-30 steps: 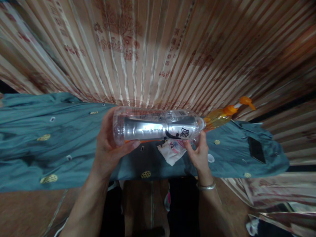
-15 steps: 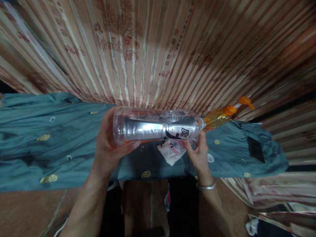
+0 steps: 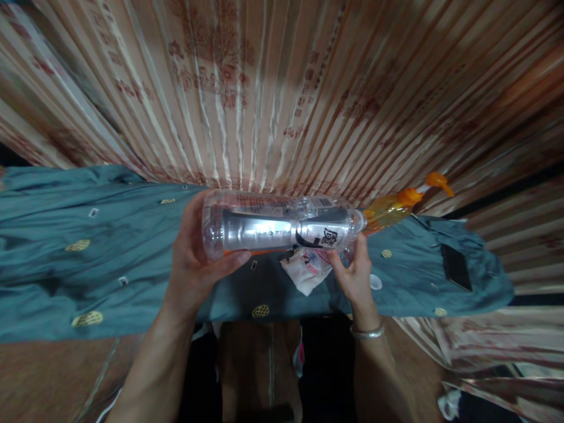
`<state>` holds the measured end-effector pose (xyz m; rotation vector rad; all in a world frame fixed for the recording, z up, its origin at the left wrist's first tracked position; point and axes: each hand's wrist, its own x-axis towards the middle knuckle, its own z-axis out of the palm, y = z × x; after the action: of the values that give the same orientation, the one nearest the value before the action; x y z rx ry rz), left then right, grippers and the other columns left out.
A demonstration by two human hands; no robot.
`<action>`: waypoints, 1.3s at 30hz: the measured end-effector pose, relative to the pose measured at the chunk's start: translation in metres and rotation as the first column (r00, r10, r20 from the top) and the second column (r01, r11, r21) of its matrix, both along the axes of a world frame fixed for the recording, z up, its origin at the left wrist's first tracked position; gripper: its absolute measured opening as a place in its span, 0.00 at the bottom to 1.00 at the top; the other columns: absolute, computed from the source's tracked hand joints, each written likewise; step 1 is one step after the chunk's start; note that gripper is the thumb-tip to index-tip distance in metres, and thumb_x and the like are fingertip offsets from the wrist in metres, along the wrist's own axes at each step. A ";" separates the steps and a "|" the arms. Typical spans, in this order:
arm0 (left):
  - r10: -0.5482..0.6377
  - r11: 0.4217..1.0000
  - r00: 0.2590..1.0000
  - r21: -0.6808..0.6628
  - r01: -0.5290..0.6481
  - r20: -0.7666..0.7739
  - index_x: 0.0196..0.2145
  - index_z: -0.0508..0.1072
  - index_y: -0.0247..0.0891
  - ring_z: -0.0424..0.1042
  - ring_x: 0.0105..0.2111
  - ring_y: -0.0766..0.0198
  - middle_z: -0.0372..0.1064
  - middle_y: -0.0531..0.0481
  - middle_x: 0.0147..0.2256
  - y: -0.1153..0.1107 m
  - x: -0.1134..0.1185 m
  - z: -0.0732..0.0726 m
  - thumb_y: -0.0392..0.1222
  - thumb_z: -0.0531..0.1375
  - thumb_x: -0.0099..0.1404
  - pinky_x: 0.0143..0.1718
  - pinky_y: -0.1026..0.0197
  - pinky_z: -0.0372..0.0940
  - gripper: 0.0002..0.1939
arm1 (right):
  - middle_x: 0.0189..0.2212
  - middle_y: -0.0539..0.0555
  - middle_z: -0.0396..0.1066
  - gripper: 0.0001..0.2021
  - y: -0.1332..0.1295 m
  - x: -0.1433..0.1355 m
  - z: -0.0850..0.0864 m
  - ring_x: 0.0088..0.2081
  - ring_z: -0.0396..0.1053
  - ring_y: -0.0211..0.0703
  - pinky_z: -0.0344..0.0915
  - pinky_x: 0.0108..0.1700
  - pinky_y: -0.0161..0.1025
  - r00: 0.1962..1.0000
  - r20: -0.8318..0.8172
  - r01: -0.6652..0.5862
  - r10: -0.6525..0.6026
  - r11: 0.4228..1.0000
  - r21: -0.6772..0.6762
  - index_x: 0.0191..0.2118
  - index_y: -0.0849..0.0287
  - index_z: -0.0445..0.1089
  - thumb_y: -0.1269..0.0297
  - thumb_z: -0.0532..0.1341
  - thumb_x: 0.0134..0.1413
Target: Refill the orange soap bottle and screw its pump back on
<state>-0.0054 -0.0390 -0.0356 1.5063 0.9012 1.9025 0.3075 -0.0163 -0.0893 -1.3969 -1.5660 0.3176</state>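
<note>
A large clear plastic bottle with a silver label lies sideways between my two hands, its neck to the right. My left hand is wrapped round the bottle's base, thumb along the near side. My right hand grips near the neck from below, with a bracelet at the wrist. Just beyond the neck is a yellow, see-through pump bottle with an orange pump head; whether the two bottles touch I cannot tell. A crumpled white cloth or packet with pink print sits under the clear bottle.
A teal cloth with yellow spots covers the long narrow surface. On it to the right lie a small white cap and a dark flat phone-like object. A pleated, flower-printed curtain hangs behind.
</note>
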 end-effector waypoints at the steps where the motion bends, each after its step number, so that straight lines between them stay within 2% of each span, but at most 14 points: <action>1: 0.003 1.000 1.000 0.001 -0.003 -0.003 0.64 0.76 0.51 0.78 0.57 0.50 0.77 0.47 0.57 0.000 0.000 0.000 0.52 0.83 0.49 0.59 0.48 0.77 0.46 | 0.59 0.65 0.76 0.35 0.000 0.000 0.000 0.59 0.76 0.61 0.71 0.66 0.62 1.000 -0.003 -0.002 0.002 1.000 -0.002 0.68 0.57 0.64 0.46 0.68 0.61; 8: 0.010 1.000 1.000 0.018 -0.010 -0.015 0.64 0.77 0.53 0.79 0.57 0.52 0.78 0.49 0.57 0.000 0.001 0.001 0.51 0.83 0.51 0.55 0.53 0.78 0.44 | 0.59 0.64 0.76 0.33 0.000 -0.001 0.003 0.59 0.76 0.60 0.70 0.67 0.62 1.000 -0.001 -0.026 0.026 1.000 0.006 0.68 0.56 0.64 0.49 0.67 0.62; 12: -0.009 0.999 1.000 0.052 0.009 -0.006 0.65 0.76 0.52 0.78 0.57 0.59 0.79 0.50 0.57 0.001 0.002 0.001 0.48 0.82 0.53 0.57 0.61 0.75 0.43 | 0.59 0.64 0.76 0.33 -0.001 -0.001 0.003 0.59 0.76 0.60 0.71 0.66 0.61 1.000 -0.002 -0.019 0.019 1.000 -0.003 0.68 0.56 0.64 0.49 0.67 0.62; 17: 0.018 0.997 0.999 0.076 -0.016 -0.032 0.66 0.76 0.52 0.78 0.57 0.59 0.78 0.51 0.58 0.002 0.001 0.000 0.49 0.82 0.54 0.57 0.61 0.74 0.43 | 0.59 0.64 0.76 0.34 0.000 0.000 0.002 0.60 0.76 0.60 0.71 0.66 0.62 1.000 -0.004 -0.012 0.012 1.000 0.009 0.68 0.56 0.65 0.47 0.68 0.61; 22: -0.014 0.995 0.999 0.095 0.018 -0.043 0.67 0.75 0.52 0.78 0.56 0.62 0.79 0.51 0.57 0.003 0.001 0.003 0.49 0.82 0.54 0.57 0.65 0.74 0.45 | 0.58 0.64 0.77 0.34 0.000 -0.001 0.002 0.58 0.77 0.61 0.71 0.66 0.63 1.000 -0.006 -0.014 0.014 1.000 0.008 0.67 0.57 0.65 0.47 0.68 0.61; 29: 0.006 0.998 1.000 0.069 -0.004 -0.019 0.66 0.76 0.52 0.78 0.56 0.62 0.79 0.52 0.57 0.001 0.003 0.003 0.52 0.82 0.53 0.57 0.64 0.75 0.44 | 0.56 0.64 0.77 0.33 -0.001 -0.002 0.003 0.56 0.77 0.60 0.73 0.63 0.61 1.000 -0.013 -0.009 0.009 1.000 -0.011 0.67 0.56 0.65 0.47 0.67 0.62; 35: 0.021 0.998 0.999 0.058 -0.018 -0.045 0.66 0.76 0.53 0.80 0.56 0.57 0.79 0.50 0.56 0.000 0.001 0.004 0.53 0.82 0.53 0.55 0.57 0.78 0.44 | 0.58 0.65 0.76 0.33 0.000 -0.001 0.003 0.57 0.77 0.61 0.72 0.64 0.62 1.000 -0.021 -0.014 0.014 1.000 -0.005 0.67 0.56 0.65 0.48 0.68 0.61; 39: 0.009 0.999 0.999 0.037 -0.007 -0.050 0.66 0.76 0.54 0.79 0.57 0.56 0.79 0.50 0.57 -0.001 0.001 0.005 0.52 0.82 0.53 0.57 0.56 0.78 0.44 | 0.58 0.66 0.76 0.35 0.000 -0.001 0.002 0.57 0.77 0.62 0.73 0.63 0.62 1.000 -0.023 -0.008 0.007 1.000 -0.018 0.68 0.57 0.64 0.47 0.68 0.60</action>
<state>-0.0047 -0.0401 -0.0304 1.5810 0.9002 1.9043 0.3066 -0.0164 -0.0873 -1.3965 -1.5533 0.3520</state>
